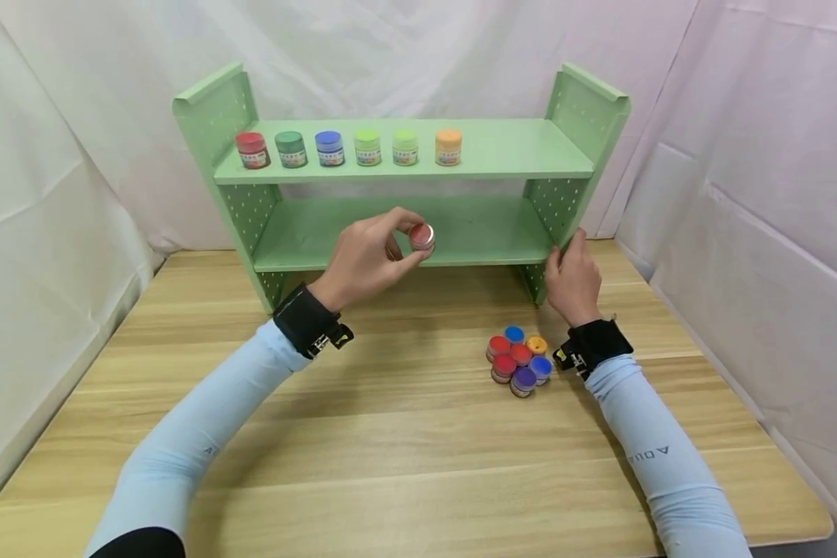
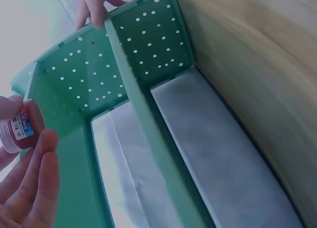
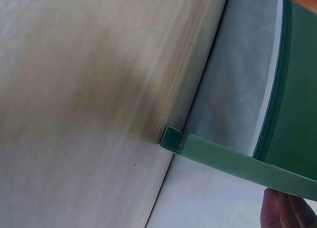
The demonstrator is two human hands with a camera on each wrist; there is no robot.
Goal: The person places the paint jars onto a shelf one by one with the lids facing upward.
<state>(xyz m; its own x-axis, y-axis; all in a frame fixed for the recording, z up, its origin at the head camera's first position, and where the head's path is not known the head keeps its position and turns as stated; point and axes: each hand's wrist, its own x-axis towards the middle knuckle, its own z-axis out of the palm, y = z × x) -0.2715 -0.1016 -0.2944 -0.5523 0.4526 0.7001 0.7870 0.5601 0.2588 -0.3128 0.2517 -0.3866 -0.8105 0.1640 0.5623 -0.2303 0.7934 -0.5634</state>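
We see left hand (image 1: 366, 260) pinching red jar (image 1: 421, 237), frame centre, before green shelf (image 1: 484, 229); right hand (image 1: 573, 285) gripping shelf's side, right of centre; clustered jars (image 1: 521, 355) just below.

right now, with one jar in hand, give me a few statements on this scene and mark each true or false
1. The left grip holds a small red jar. True.
2. The right grip touches nothing. False: it holds the side panel.
3. Six jars stand on the upper shelf. True.
4. The orange jar is leftmost in that row. False: it is rightmost.
5. The clustered jars are on the table. True.
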